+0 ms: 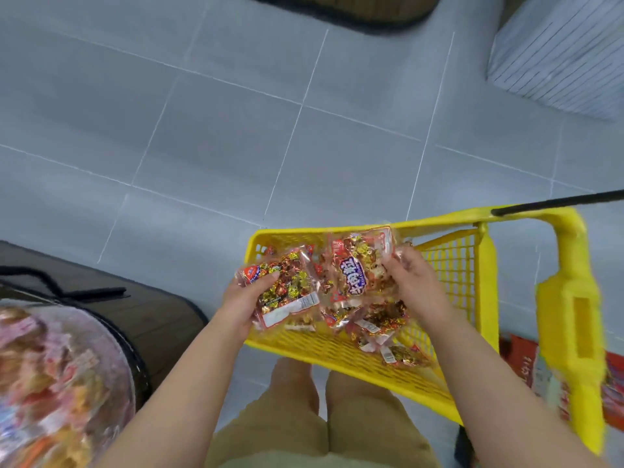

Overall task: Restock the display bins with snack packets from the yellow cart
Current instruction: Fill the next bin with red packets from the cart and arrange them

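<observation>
Snack packets of clear crinkly plastic, stuffed with gold- and red-wrapped sweets, are what is being handled. Just past the khaki shorts, one packet sits in each hand above the yellow plastic mesh cart, and more lie loose on the cart's floor beneath them. The step in hand looks like the pick-up from the cart. The next move probably calls for a turn to the person's left, carrying both packets over to the round clear-walled display bin, which is heaped with blurred pink and orange packets, and dropping them in without snagging the cart's rim. The left hand grips its packet with the thumb laid across the top, and the fingers go out of sight underneath. The right hand pinches the right edge of the second packet, the one with the purple label, its fingers bent round the plastic. Neither hand is spread. The two packets overlap in the middle. Farther out, a black handle bar crosses the cart's far corner, and grey floor tiles run beyond it.
</observation>
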